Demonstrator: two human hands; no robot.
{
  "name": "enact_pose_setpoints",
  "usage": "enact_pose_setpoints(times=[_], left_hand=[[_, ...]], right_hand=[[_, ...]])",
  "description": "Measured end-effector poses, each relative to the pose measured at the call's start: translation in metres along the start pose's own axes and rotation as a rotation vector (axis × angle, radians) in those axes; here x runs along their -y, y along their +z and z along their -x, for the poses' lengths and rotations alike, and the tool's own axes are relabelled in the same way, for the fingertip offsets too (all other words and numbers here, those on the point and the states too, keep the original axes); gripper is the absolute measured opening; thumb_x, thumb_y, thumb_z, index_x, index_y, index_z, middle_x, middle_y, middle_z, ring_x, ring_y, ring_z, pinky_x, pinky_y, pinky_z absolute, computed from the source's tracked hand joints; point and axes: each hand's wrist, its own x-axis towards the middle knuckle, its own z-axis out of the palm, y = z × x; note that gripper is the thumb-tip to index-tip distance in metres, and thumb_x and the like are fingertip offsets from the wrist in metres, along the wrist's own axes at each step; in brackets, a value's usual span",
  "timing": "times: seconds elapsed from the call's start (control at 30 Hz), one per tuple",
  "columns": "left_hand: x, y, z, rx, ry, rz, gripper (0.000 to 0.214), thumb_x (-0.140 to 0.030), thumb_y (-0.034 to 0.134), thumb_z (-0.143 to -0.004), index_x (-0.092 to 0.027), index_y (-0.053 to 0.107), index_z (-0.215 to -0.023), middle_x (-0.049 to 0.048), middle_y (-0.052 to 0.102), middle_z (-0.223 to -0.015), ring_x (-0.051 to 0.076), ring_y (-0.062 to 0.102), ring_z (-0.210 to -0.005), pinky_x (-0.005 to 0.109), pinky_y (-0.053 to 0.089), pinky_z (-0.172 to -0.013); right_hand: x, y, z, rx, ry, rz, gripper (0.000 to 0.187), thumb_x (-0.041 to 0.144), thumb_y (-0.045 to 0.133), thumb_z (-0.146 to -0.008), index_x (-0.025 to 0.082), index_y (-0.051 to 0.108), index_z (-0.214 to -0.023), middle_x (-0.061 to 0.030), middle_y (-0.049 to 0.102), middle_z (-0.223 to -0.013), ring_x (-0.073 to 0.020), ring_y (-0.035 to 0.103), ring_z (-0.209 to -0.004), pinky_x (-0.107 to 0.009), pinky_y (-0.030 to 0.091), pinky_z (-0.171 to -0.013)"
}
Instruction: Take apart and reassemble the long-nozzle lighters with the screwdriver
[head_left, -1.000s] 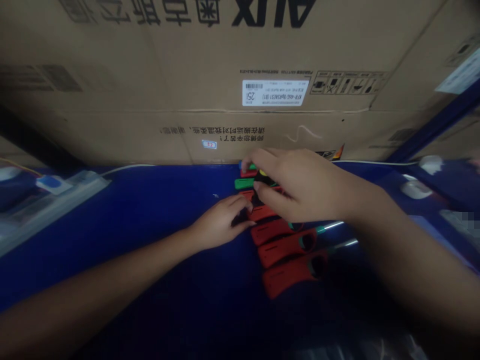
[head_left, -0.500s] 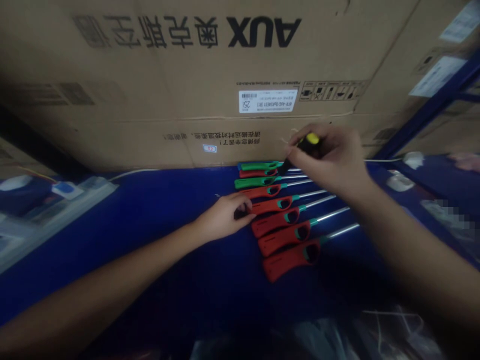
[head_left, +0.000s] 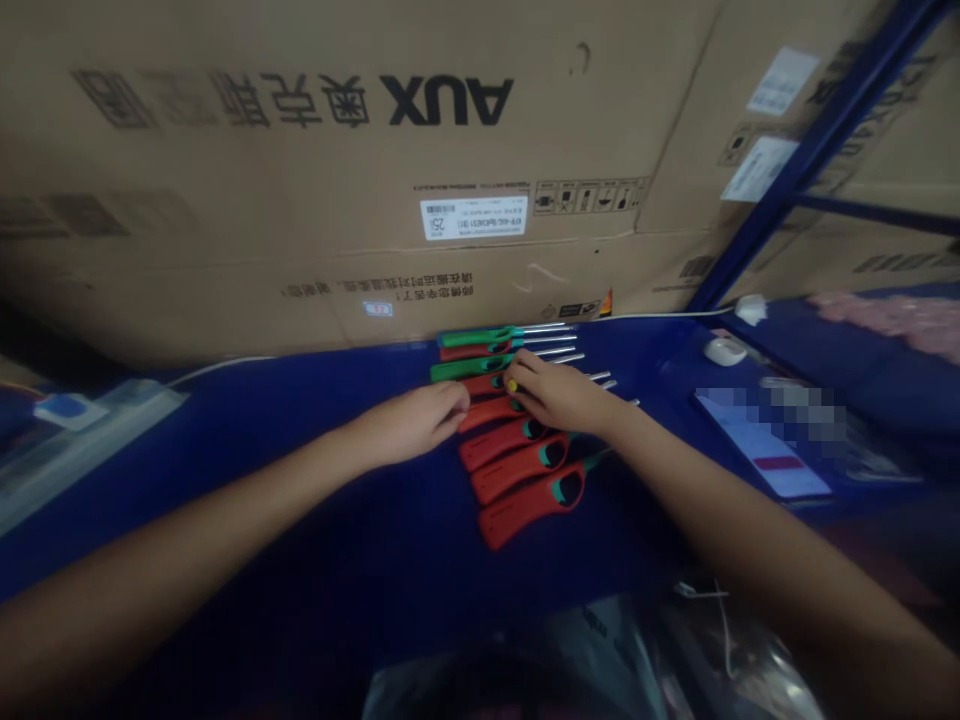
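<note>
A row of long-necked gas lighters lies on the blue table, with red handles (head_left: pixel 525 472) nearer me and green handles (head_left: pixel 469 371) at the far end. Their metal necks point right. My left hand (head_left: pixel 424 418) is closed at the butt end of a red lighter (head_left: pixel 480 386) in the middle of the row; its fingertips are partly hidden. My right hand (head_left: pixel 555 392) is closed over the trigger area of the same lighters, round a small dark tool whose yellow end (head_left: pixel 512 385) shows between the fingers. The rest of that tool is hidden.
A large cardboard box (head_left: pixel 300 230) stands behind the row. To the right are a blue metal post (head_left: pixel 814 160), a white roll (head_left: pixel 724 350) and a phone-like slab (head_left: pixel 765 450). Clear plastic bags (head_left: pixel 517 660) lie at the front, and a plastic packet (head_left: pixel 97 440) at the left.
My right hand has come down and left from above the far lighters onto the middle of the row, with the yellow-ended tool. My left hand stays by the handle ends; the view has shifted right.
</note>
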Motion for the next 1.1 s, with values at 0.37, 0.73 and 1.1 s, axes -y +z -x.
enact_pose_setpoints(times=[0.37,0.73,1.1], left_hand=[[0.003,-0.004,-0.015,0.126,0.2,-0.514,0.021,-0.019,0.041,-0.097,-0.016,0.059,-0.086,0.006,0.061,-0.082,0.019,0.059,-0.067,0.031,0.048,-0.066],[0.014,-0.048,-0.023,0.015,-0.143,-0.404,0.038,-0.04,0.03,-0.103,-0.019,0.059,-0.089,0.0078,0.065,-0.092,0.023,0.064,-0.082,0.034,0.049,-0.071],[0.081,-0.024,0.034,0.016,-0.313,-0.165,0.028,-0.04,0.04,-0.096,-0.02,0.058,-0.087,0.0059,0.061,-0.087,0.02,0.06,-0.077,0.032,0.046,-0.072]], right_hand=[[-0.001,0.008,-0.001,0.012,0.016,-0.107,0.015,0.017,0.043,-0.094,0.016,0.056,-0.101,-0.0079,0.06,-0.1,-0.0173,0.055,-0.085,-0.028,0.037,-0.072],[-0.004,0.013,-0.001,0.018,0.041,-0.132,0.01,0.017,0.047,-0.093,0.018,0.056,-0.098,-0.0075,0.06,-0.1,-0.0184,0.055,-0.084,-0.029,0.037,-0.071],[-0.005,0.012,0.0,0.031,0.028,-0.1,0.01,0.021,0.048,-0.094,0.017,0.057,-0.097,-0.0076,0.062,-0.099,-0.0182,0.057,-0.082,-0.028,0.037,-0.068]])
